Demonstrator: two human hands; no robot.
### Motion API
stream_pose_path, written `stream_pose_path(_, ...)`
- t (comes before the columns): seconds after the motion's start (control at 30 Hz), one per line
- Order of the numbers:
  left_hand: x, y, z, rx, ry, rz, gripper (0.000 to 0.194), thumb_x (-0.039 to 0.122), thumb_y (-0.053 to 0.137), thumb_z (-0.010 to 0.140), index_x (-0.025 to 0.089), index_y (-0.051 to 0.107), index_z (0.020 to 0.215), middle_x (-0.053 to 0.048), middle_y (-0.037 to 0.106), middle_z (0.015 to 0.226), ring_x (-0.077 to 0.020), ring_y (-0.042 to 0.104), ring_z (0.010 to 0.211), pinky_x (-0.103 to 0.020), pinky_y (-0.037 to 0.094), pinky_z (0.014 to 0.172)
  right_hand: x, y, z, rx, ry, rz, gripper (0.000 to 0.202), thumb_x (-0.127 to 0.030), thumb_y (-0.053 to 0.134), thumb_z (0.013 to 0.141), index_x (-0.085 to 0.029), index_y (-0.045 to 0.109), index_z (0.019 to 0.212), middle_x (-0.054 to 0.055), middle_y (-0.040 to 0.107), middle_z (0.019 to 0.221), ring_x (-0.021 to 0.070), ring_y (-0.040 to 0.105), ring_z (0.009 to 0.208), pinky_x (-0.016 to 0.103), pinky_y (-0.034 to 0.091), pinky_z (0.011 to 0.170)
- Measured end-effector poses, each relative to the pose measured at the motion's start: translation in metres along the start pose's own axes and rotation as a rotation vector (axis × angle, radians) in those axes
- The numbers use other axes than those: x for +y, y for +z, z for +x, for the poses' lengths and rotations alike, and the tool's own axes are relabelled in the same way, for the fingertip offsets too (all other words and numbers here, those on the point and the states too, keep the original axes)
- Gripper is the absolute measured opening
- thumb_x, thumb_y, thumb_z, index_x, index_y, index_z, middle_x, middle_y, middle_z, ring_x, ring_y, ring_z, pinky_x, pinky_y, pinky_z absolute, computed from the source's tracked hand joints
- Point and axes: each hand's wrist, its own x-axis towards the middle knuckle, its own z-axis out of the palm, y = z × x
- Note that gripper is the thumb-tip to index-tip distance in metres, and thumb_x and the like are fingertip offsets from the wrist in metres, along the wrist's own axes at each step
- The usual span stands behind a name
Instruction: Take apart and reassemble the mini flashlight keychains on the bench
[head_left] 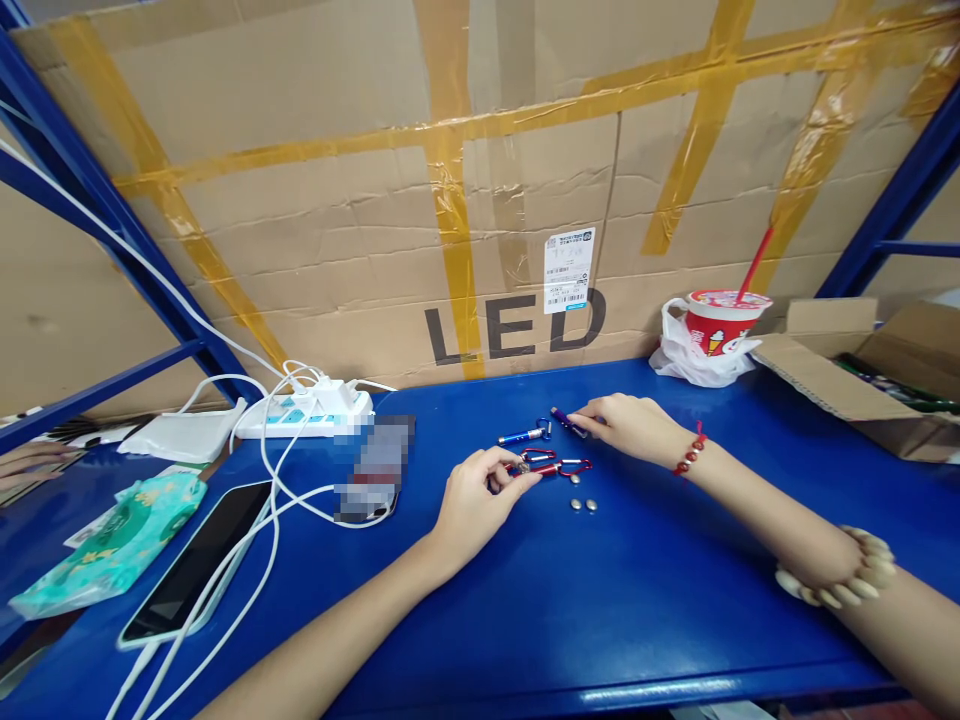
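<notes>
My left hand (480, 505) is closed, thumb and fingers around the end of a red mini flashlight (549, 470) with a carabiner clip; its fingers partly hide that end. A second red carabiner clip (538, 455) lies just behind. My right hand (630, 425), farther back, pinches a dark purple mini flashlight (564, 420) close to the table top. Between the hands, a blue mini flashlight (519, 437) with a clip lies on the table. Three small silver button cells (592, 506) rest in front of the flashlights.
A power strip (300, 415) with white cables stands back left, near two phones (199, 565) and a green tissue pack (120, 540). Another person's hand (34, 463) shows at the left edge. A red cup (720, 325) in a bag and an open carton (825, 375) stand back right.
</notes>
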Motion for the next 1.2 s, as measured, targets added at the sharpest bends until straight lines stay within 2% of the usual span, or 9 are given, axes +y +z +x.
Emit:
stream_pose_path(0.2,-0.002,-0.001,0.0,0.003,0.028,0.011,0.012,0.03,0.064,0.074,0.02,0.066,0.082,0.002,0.055,0.06,-0.0141,0.051,0.062,-0.023,0.037,0.058,-0.007,-0.009,-0.003,-0.018,-0.042,-0.037,0.022,-0.036,0.051,0.083,-0.029,0.069,0.093,0.002,0.069,0.094,0.0221,0.063,0.083,0.024,0.037,0.053)
stream_pose_path(0.3,-0.001,-0.002,0.0,0.006,0.034,0.02,0.012,0.029,0.062,0.076,0.019,0.066,0.082,0.001,0.056,0.061,-0.0144,0.051,0.063,-0.023,0.038,0.058,-0.011,-0.013,-0.004,-0.015,-0.047,-0.022,0.023,-0.04,0.052,0.082,-0.027,0.071,0.086,0.002,0.071,0.086,0.021,0.064,0.077,0.023,0.035,0.05)
stream_pose_path(0.43,0.001,-0.002,0.0,0.017,0.042,0.032,0.014,0.03,0.058,0.079,0.017,0.066,0.079,0.0,0.057,0.06,-0.0154,0.05,0.064,-0.025,0.039,0.059,-0.016,-0.016,-0.006,-0.059,-0.141,0.043,0.025,-0.043,0.051,0.082,-0.029,0.071,0.076,-0.002,0.071,0.072,0.0153,0.064,0.065,0.02,0.033,0.045)
stream_pose_path(0.57,0.001,-0.002,0.0,0.019,0.061,0.043,0.011,0.028,0.061,0.077,0.018,0.066,0.08,-0.001,0.059,0.061,-0.0167,0.051,0.067,-0.026,0.04,0.06,-0.02,-0.019,-0.008,-0.024,-0.187,0.063,0.023,-0.038,0.052,0.083,-0.027,0.071,0.077,-0.001,0.071,0.078,0.0156,0.063,0.067,0.021,0.032,0.047)
stream_pose_path(0.7,-0.001,-0.002,0.0,0.009,0.086,0.059,0.01,0.026,0.064,0.075,0.019,0.066,0.082,-0.001,0.06,0.063,-0.0178,0.05,0.071,-0.027,0.041,0.063,-0.021,-0.022,-0.009,-0.009,-0.217,0.169,0.034,-0.045,0.045,0.085,-0.024,0.071,0.079,0.001,0.071,0.074,0.0149,0.062,0.065,0.021,0.035,0.05)
stream_pose_path(0.77,-0.003,-0.001,0.0,-0.015,0.116,0.08,0.009,0.026,0.065,0.074,0.02,0.066,0.08,-0.001,0.061,0.066,-0.0182,0.05,0.073,-0.027,0.041,0.064,-0.022,-0.022,-0.01,-0.074,-0.265,0.264,0.04,-0.05,0.045,0.084,-0.02,0.07,0.073,0.002,0.069,0.064,0.0135,0.061,0.056,0.021,0.036,0.048)
stream_pose_path(0.9,-0.006,0.0,-0.002,-0.114,0.27,0.194,0.01,0.029,0.064,0.076,0.02,0.067,0.079,-0.003,0.061,0.075,-0.019,0.049,0.08,-0.029,0.043,0.071,-0.025,-0.022,-0.012,-0.152,-0.328,0.332,0.044,-0.051,0.048,0.082,-0.017,0.068,0.064,0.001,0.065,0.055,0.0111,0.058,0.049,0.019,0.037,0.046)
stream_pose_path(1.07,-0.008,0.0,-0.003,-0.224,0.409,0.335,0.015,0.021,0.058,0.082,0.019,0.066,0.094,-0.005,0.059,0.089,-0.019,0.047,0.088,-0.031,0.043,0.078,-0.028,-0.023,-0.013,-0.239,-0.319,0.363,0.032,-0.043,0.052,0.081,-0.018,0.07,0.07,0.001,0.067,0.058,0.0107,0.06,0.052,0.018,0.039,0.048)
stream_pose_path(1.2,-0.008,0.0,-0.004,-0.268,0.429,0.421,0.02,0.02,0.052,0.085,0.023,0.064,0.102,-0.005,0.057,0.092,-0.0192,0.047,0.087,-0.032,0.042,0.076,-0.027,-0.021,-0.013,-0.288,-0.341,0.367,0.024,-0.038,0.056,0.079,-0.02,0.071,0.075,0.0,0.068,0.063,0.0117,0.061,0.057,0.018,0.04,0.05)
